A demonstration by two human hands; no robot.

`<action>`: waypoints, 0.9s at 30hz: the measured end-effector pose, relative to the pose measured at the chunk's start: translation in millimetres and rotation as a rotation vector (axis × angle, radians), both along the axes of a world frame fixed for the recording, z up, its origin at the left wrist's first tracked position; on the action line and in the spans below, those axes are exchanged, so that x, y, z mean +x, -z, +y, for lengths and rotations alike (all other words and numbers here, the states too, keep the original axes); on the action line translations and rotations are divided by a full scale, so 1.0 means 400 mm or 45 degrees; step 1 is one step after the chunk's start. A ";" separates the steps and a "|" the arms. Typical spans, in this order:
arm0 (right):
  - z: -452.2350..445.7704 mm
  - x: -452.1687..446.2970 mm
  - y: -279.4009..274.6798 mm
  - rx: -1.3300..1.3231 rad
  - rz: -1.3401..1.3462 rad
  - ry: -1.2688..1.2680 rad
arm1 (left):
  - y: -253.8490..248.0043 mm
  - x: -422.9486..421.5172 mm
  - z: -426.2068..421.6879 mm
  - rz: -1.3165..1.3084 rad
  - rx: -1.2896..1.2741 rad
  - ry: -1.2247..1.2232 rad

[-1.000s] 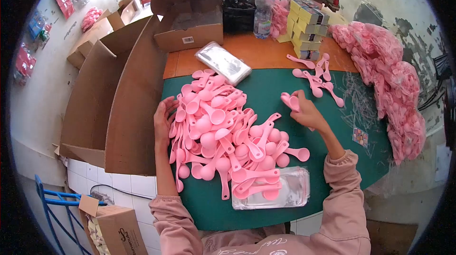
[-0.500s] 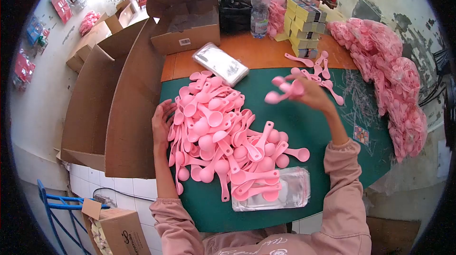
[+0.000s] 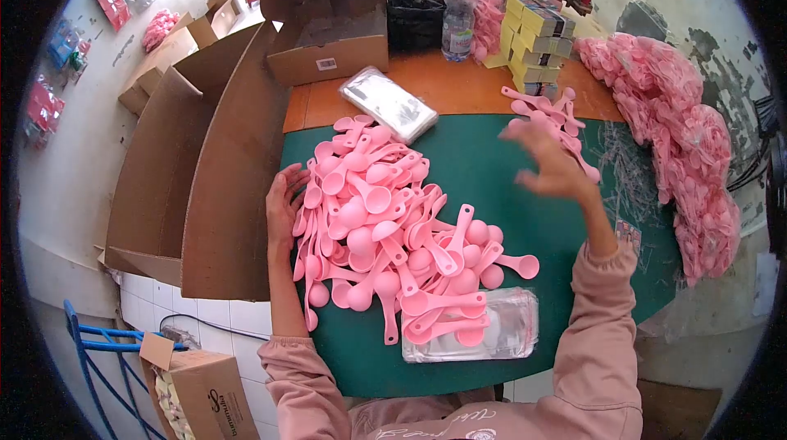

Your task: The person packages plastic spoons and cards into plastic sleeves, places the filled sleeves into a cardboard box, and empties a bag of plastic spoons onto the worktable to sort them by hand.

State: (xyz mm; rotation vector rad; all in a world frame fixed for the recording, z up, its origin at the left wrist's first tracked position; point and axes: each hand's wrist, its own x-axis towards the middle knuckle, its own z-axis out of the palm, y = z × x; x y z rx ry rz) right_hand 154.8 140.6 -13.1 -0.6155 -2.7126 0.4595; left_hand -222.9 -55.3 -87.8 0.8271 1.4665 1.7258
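Note:
A big heap of pink measuring spoons [image 3: 361,218] lies on the green table top [image 3: 484,161]. My left hand [image 3: 284,198] rests against the heap's left edge, fingers spread and holding nothing. Over the table's right part, my right hand [image 3: 545,161] is open and empty, slightly blurred, just in front of a smaller group of pink spoons [image 3: 571,143]. Several spoons from the heap overlap a stack of clear plastic sleeves [image 3: 510,325] near the front edge. Another packet of clear sleeves [image 3: 389,104] lies behind the heap.
Open cardboard boxes [image 3: 221,169] stand at the left. Behind are a water bottle [image 3: 459,18], a black bag [image 3: 416,18] and stacked yellow-edged bundles [image 3: 537,46]. Bagged pink items [image 3: 680,136] line the right side. A person sits in the far background.
My right hand picked up spoons, carried them back and right, and let them go at the smaller group, which now holds more spoons. My left hand has stayed by the heap.

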 end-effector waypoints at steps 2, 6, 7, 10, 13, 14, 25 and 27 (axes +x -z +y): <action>-0.090 -0.043 0.027 -0.221 0.052 -0.500 | 0.004 -0.003 0.000 -0.001 -0.002 -0.003; -0.229 -0.089 0.066 -0.190 -0.136 -0.506 | 0.001 -0.001 0.000 -0.018 -0.005 -0.014; -0.239 -0.096 0.070 -0.228 -0.173 -0.423 | 0.000 -0.002 0.001 -0.015 0.000 -0.016; -0.219 -0.085 0.070 -0.526 -0.254 -0.308 | 0.003 -0.005 0.000 -0.006 -0.003 0.001; -0.168 -0.043 0.081 -0.670 0.080 -0.391 | 0.004 -0.006 0.002 -0.024 -0.002 0.007; -0.154 -0.026 0.074 -0.672 0.074 -0.390 | 0.005 -0.008 0.002 -0.019 0.005 0.012; -0.074 0.077 0.088 -1.250 0.342 0.101 | 0.004 -0.006 0.000 0.006 -0.023 -0.007; -0.073 0.078 0.090 -1.352 0.499 0.102 | 0.002 -0.006 0.000 0.008 -0.025 -0.009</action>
